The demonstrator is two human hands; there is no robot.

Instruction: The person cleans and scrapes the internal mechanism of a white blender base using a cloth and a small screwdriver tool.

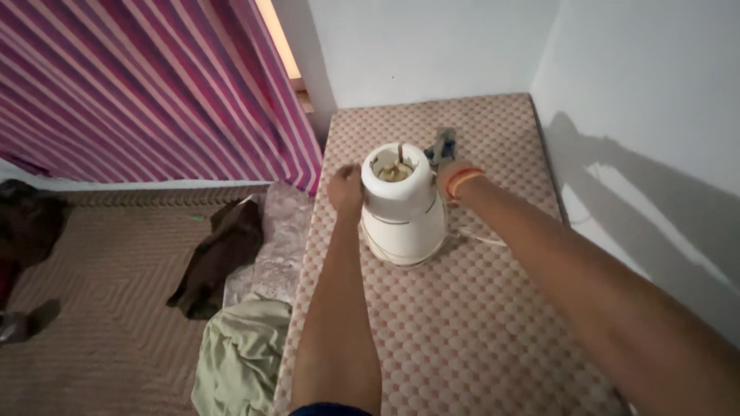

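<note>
While pressed to both sides of a white mixer base (402, 208) mid-mattress (462, 323): left hand (346, 189) clenched against its left flank, right hand (451, 176) with an orange wristband mostly hidden behind it, finger state impossible to tell. Nearer left, crumpled green cloth (239, 358). Farther left, pink striped curtain (146, 85).

White appliance (402, 206); pink-checked mattress (462, 323); purple-pink striped curtain (146, 85); orange wristband (465, 179).
</note>
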